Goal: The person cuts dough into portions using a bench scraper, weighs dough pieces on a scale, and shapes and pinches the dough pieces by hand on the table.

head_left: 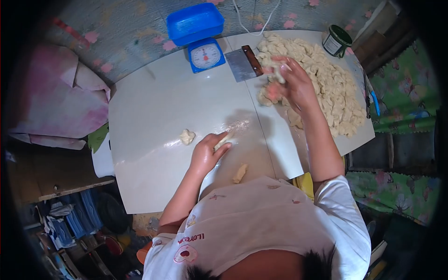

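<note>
My left hand (pixel 208 153) rests low over the white table, its fingers closed around a small piece of dough (pixel 223 141). To its left sits a separate dough lump (pixel 187 136). A yellowish piece (pixel 240 173), perhaps dough or filling, lies by the table edge near my shirt. My right hand (pixel 298 86) is raised at the near side of a large heap of dough pieces (pixel 333 84). Between its curled fingers a pale bit of dough (pixel 281 73) shows, though motion smears the fingertips. Beneath that hand another dough lump (pixel 266 97) lies on the table.
At the back stands a blue dial scale (pixel 205 56) with a blue tray (pixel 195 24). A wood-handled dough scraper (pixel 243 63) lies beside it. Behind the heap is a dark green tub (pixel 337 41). A blue-handled tool (pixel 375 102) lies along the right edge.
</note>
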The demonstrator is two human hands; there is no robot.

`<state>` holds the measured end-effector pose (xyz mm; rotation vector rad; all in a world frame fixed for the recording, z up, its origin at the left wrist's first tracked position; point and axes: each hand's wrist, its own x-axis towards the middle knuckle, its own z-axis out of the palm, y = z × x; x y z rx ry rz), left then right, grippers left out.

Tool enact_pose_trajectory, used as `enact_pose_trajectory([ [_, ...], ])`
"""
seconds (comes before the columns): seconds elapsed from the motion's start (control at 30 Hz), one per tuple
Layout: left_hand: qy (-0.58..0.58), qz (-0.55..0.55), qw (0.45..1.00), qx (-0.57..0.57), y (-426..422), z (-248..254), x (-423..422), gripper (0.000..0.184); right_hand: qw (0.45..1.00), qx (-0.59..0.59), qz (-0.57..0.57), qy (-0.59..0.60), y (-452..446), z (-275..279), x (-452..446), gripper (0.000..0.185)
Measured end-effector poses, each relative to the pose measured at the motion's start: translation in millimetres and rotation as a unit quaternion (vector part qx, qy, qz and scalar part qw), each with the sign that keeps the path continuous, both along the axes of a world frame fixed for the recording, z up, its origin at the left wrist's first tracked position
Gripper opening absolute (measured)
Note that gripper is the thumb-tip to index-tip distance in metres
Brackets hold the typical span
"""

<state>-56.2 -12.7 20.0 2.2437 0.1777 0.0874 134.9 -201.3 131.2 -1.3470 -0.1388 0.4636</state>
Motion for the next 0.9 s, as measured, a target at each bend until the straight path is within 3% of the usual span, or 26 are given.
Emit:
enact_pose_trajectory([
  [0.03,-0.008,-0.010,1.000,0.014,-1,0,3,0.031,0.996,0.070,0.040,-0.025,18,5,1,0.021],
  [0.1,-0.019,-0.026,0.999,0.033,-3,1,5,0.031,0.976,0.011,0.154,-0.156,49,-6,34,0.020],
  [0.17,-0.036,-0.057,0.995,0.078,-4,3,5,0.034,0.981,0.021,0.156,-0.111,91,16,45,0.023],
  [0.23,-0.027,-0.038,0.996,0.069,-5,14,2,0.035,0.974,-0.032,0.154,-0.162,132,34,59,0.028],
  [0.27,-0.019,-0.023,0.998,0.058,-5,18,1,0.036,0.937,-0.085,0.082,-0.327,154,31,73,0.029],
  [0.3,-0.037,-0.017,0.999,0.036,-5,19,-1,0.036,0.867,-0.134,0.006,-0.480,174,22,93,0.031],
  [0.33,-0.037,-0.013,0.999,0.038,-2,19,-4,0.036,0.867,-0.131,0.008,-0.481,191,13,119,0.031],
  [0.4,-0.039,0.000,0.993,-0.111,4,19,-8,0.040,0.731,-0.223,0.049,-0.644,217,7,156,0.023],
  [0.43,-0.039,0.002,0.993,-0.110,7,15,-10,0.040,0.731,-0.221,0.050,-0.644,223,7,162,0.023],
  [0.5,-0.047,0.024,0.972,-0.227,13,8,-13,0.046,0.674,-0.410,0.121,-0.603,230,13,167,0.032],
  [0.53,-0.047,0.026,0.972,-0.228,14,8,-15,0.046,0.674,-0.409,0.123,-0.603,232,18,165,0.032],
  [0.6,0.039,0.082,0.869,-0.486,15,11,-19,0.046,0.661,-0.481,0.158,-0.553,234,24,160,0.032],
  [0.63,0.043,0.084,0.868,-0.488,15,11,-19,0.046,0.662,-0.482,0.161,-0.550,234,24,159,0.032],
  [0.7,0.007,0.082,0.830,-0.552,17,12,-15,0.046,0.707,-0.386,0.096,-0.585,231,25,156,0.018],
  [0.77,0.007,0.103,0.818,-0.565,19,13,-9,0.047,0.752,-0.281,0.115,-0.586,218,39,135,0.021],
  [0.83,0.005,0.123,0.807,-0.577,19,18,-3,0.047,0.754,-0.202,0.190,-0.596,195,51,96,0.033],
  [0.9,-0.080,0.160,0.770,-0.612,16,30,4,0.054,0.721,-0.152,0.456,-0.500,154,66,40,0.033],
])
